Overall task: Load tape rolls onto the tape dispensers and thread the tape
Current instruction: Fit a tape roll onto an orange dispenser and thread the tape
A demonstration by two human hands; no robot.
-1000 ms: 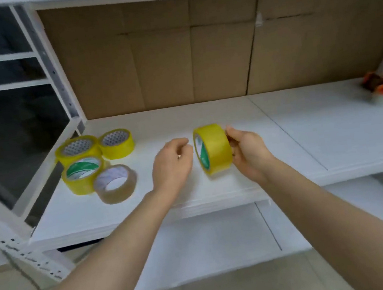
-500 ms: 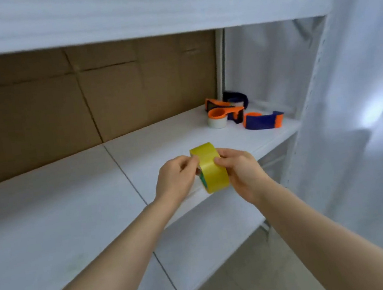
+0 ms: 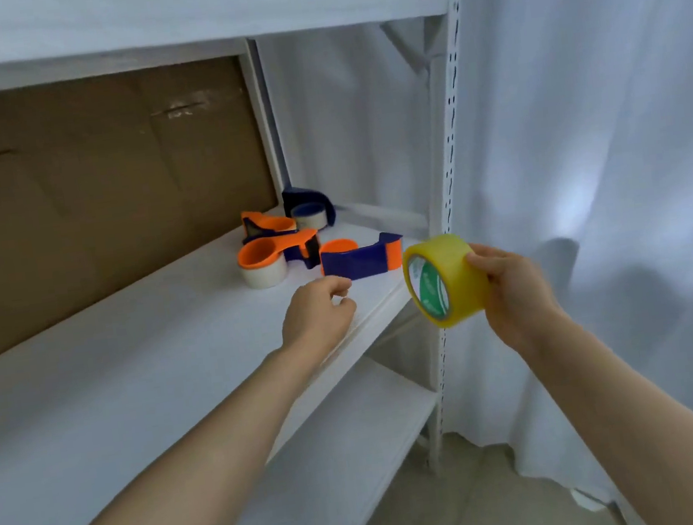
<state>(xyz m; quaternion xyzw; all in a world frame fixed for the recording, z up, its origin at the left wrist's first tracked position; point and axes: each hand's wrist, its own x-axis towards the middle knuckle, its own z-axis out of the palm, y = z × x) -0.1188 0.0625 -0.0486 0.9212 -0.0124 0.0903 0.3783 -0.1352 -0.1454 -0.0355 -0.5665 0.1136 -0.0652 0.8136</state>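
Yellow tape roll (image 3: pixel 447 280) is gripped at its right side by the right hand (image 3: pixel 514 292), fingers curled over the outer band. The roll is held in the air just off the right end of the shelf (image 3: pixel 131 376), in front of the perforated white upright (image 3: pixel 450 140). Its axis is laid roughly left to right; the open face is turned left and toward the near side. A green-and-white label is seen on that face; the print is too blurred to be read. The left hand (image 3: pixel 318 313) is held over the near edge of the shelf, fingers loosely curled, nothing held; contact with the shelf cannot be told. Four dispensers are grouped at the far right of the shelf. The blue-and-orange dispenser (image 3: pixel 362 260) lies nearest the left hand. A whitish roll is carried in the orange dispenser (image 3: pixel 268 259). A pale roll is seated in the far blue dispenser (image 3: pixel 308 210), beside the far orange dispenser (image 3: pixel 266 224). Brown cardboard (image 3: pixel 86 185) is noted behind.
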